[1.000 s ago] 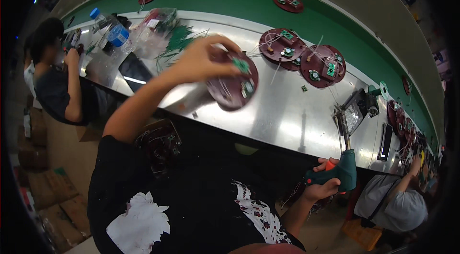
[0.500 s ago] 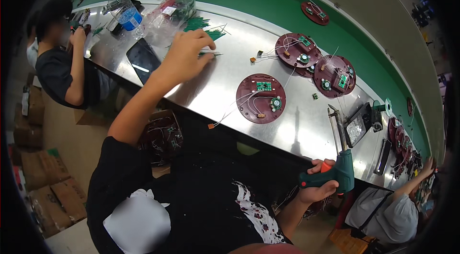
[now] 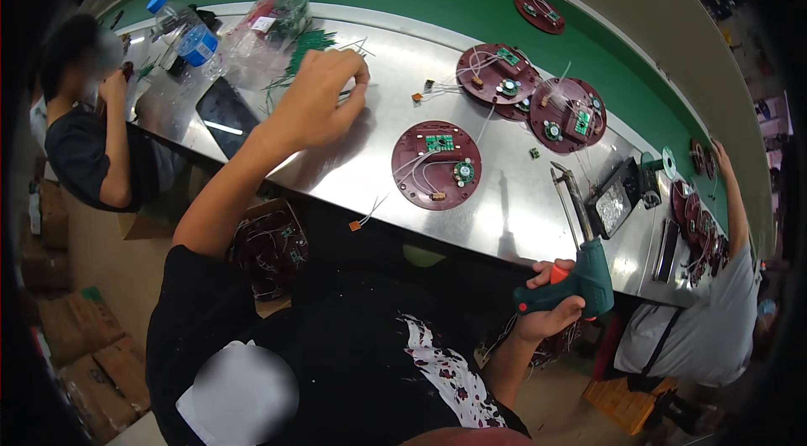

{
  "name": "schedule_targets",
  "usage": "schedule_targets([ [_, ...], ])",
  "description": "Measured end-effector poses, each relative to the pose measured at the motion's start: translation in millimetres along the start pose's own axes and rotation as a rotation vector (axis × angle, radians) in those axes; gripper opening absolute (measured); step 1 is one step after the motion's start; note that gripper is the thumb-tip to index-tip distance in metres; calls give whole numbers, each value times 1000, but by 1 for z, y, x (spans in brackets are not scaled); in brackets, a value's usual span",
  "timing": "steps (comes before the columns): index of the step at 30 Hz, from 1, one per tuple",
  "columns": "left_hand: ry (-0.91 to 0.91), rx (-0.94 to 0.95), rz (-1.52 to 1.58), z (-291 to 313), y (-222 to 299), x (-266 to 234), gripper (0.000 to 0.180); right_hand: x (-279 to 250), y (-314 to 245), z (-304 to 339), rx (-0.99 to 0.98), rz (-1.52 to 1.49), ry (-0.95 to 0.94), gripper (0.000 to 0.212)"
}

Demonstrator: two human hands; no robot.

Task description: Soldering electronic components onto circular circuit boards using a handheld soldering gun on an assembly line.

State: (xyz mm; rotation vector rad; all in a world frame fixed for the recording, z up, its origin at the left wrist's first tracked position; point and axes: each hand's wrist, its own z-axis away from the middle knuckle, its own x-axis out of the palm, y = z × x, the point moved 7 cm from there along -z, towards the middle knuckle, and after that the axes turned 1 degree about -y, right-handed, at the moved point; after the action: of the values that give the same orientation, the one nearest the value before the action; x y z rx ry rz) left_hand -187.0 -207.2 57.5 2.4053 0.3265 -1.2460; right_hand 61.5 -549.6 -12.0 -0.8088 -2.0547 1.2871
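My left hand (image 3: 324, 97) is over the steel bench, at the near side of a pile of thin green wires (image 3: 309, 49). Its thumb and fingertips curl toward each other in a pinch; what lies between them is too small to make out. My right hand (image 3: 551, 311) grips a green soldering gun (image 3: 594, 282) with an orange trigger, its metal tip and thin feed tube pointing up over the bench. Between my hands lies a round maroon cover (image 3: 436, 165) carrying a green circuit board, a small round part and white wires ending in an orange connector (image 3: 355, 226) near the bench's front edge.
More maroon covers (image 3: 567, 114) overlap at the back right. Beyond the soldering gun are a black tray (image 3: 616, 198) and a wire spool (image 3: 664, 162). A bottle (image 3: 189, 38), plastic bag (image 3: 267, 30) and black tablet-like slab (image 3: 225, 116) sit left. Co-workers (image 3: 105, 135) flank me.
My left hand's thumb and fingers have drawn closer together beside the green wires. The view has shifted slightly; the right hand keeps its hold on the soldering gun. The right co-worker's arm is raised.
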Motion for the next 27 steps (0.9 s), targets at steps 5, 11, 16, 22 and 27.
schedule_targets([
  [5, -242, -130, 403, -7, 48, 53, 11, 14, -1, 1, 46, 63, 20, 80],
  [11, -253, 100, 426, -25, 100, 78, 10, 12, 6, 9, 122, 82, 0, 81],
  [16, -300, 168, 442, -33, 114, 81, 9, 15, 11, 9, 71, 190, -99, 81],
  [22, -288, 130, 439, -27, 113, 82, 10, 18, 22, 13, 135, 80, -50, 83],
  [27, -299, 86, 457, -25, 110, 82, 12, 19, 25, 11, 166, 170, -75, 92],
])
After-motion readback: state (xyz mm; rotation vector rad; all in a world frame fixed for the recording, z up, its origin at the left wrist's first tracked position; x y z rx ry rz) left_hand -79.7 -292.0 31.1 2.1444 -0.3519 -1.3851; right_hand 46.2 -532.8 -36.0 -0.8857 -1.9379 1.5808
